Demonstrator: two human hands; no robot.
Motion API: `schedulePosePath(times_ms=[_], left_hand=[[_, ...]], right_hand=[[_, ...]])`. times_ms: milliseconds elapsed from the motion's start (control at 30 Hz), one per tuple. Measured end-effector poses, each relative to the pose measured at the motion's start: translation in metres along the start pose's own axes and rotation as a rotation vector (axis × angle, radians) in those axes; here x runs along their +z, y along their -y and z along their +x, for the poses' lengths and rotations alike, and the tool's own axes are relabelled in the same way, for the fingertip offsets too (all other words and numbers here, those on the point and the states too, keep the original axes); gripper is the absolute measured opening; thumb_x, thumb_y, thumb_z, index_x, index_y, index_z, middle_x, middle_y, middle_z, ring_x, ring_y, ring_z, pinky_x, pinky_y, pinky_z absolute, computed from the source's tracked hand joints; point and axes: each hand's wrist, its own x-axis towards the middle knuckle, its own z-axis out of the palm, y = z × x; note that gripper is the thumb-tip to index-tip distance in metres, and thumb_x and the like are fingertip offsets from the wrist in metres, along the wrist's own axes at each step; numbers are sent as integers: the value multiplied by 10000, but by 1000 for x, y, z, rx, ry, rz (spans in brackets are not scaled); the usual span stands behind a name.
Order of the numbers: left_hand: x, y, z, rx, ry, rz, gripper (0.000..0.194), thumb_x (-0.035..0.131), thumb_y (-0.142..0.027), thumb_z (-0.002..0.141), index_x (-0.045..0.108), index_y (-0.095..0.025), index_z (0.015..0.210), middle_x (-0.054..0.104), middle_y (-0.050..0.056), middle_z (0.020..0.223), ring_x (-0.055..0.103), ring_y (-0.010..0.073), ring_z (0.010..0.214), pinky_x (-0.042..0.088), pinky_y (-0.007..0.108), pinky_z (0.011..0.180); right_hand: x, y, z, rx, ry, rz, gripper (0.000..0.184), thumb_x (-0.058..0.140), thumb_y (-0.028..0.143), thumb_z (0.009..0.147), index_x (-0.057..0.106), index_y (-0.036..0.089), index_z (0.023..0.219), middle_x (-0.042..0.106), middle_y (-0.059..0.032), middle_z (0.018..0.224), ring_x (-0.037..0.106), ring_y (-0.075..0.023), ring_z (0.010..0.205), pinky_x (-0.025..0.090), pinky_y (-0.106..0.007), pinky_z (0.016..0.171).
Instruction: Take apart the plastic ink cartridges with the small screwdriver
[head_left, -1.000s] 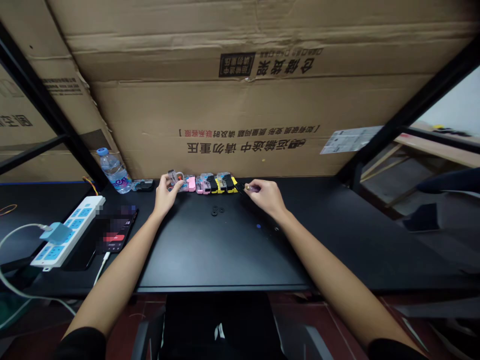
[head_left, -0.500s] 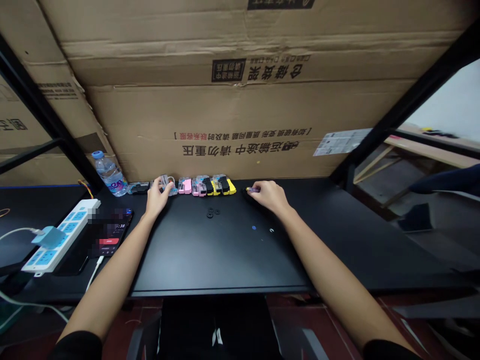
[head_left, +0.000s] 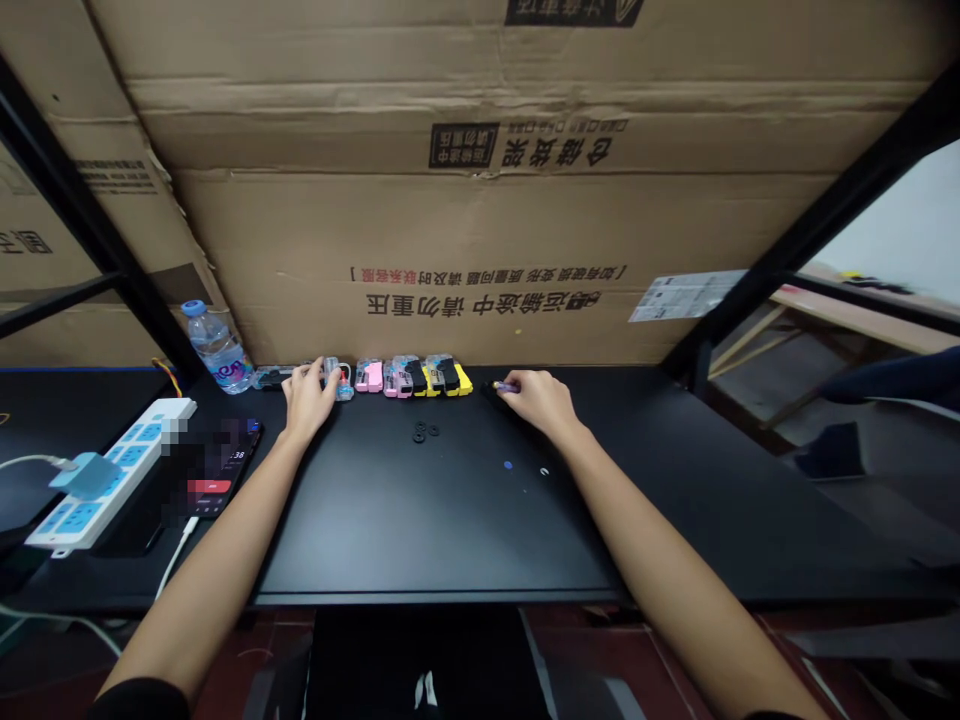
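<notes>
At the back left of the black table, my left hand has its thumb and fingers closed on a clear plastic piece with some red and blue in it. To its right lies a row of small clear-cased parts: a pink one, a pink-and-black one and black-and-yellow ones. My right hand pinches a small purple piece with a yellowish tip, beside a small black thing whose kind I cannot make out. My palm hides part of what lies there.
Several small black rings lie mid-table, with a blue disc and a white clip-like bit nearer me. On the left are a water bottle, a power strip and a phone with a cable. Cardboard stands behind.
My left hand has lowered the clear piece slightly and turned over it, its fingers now lying closer to the table. The right hand keeps its pinch nearly in place.
</notes>
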Motion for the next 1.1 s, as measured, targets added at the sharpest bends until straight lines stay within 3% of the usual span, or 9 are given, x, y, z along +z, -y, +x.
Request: schedulePosePath(times_ms=[100,200,333,400,500,633,867,967,1100], left_hand=[[-6,-8,-2,-4,10,-50,499,541,-406,1016,602,-155,1442,773,190,1229,508,408,1374,310,609,1167],[-18,-19,-4,-8,-26,-78,433,516,-334,1013,632,-191,1406,759,166,1281,503,399,1362,327,599,1148],[-38,-25,-5,116,67,22,330,471,-264,1011,734,-247,1210,725,86,1375,525,325,1345,364,522,1127],[-45,-23,-4,208,152,80,333,467,-196,978,771,-257,1101,743,55,1350,569,299,1302,382,492,1109],[-49,-18,-4,310,258,172,353,482,-168,952,809,-269,1035,775,54,1288,626,298,1241,385,493,1106],[-46,-15,-6,337,300,262,385,470,-203,987,810,-273,1154,753,74,1345,637,312,1260,373,520,1134],[-30,-8,-10,300,354,297,474,456,-266,1024,641,-227,1459,591,110,1563,458,371,1452,372,599,1190],[-20,-3,-13,292,404,291,550,442,-285,1032,521,-163,1562,479,160,1649,386,387,1518,373,613,1210],[-10,0,-17,273,407,258,594,463,-276,1016,458,-135,1593,423,200,1676,353,396,1559,369,610,1232]], right_hand=[[-9,7,-3,1,-9,-31,292,611,423,974,824,226,939,801,-121,948,739,-280,868,460,-319,680],[-20,20,-11,-46,-112,-48,311,562,371,1008,817,207,938,781,-128,977,728,-254,831,449,-307,644],[-22,44,-24,-259,-248,-25,247,567,282,980,801,212,1021,748,-112,1142,722,-215,801,453,-284,598],[-17,56,-29,-394,-205,-32,223,586,254,960,796,214,1023,716,-113,1312,738,-215,835,477,-285,606],[-4,69,-33,-507,-86,-83,248,595,282,970,795,216,1100,545,-118,1603,763,-237,887,531,-324,656],[14,74,-33,-541,-1,-140,342,560,275,985,755,217,1259,355,-142,1733,784,-266,881,566,-372,697],[30,68,-31,-555,-63,-148,418,467,274,1038,672,163,1385,303,-212,1738,794,-280,872,567,-362,661],[35,61,-27,-576,-169,-107,415,483,256,1036,659,158,1399,359,-210,1715,793,-263,863,562,-337,623],[34,50,-23,-599,-411,51,364,536,211,1021,697,181,1347,488,-189,1644,782,-201,809,575,-302,628]])
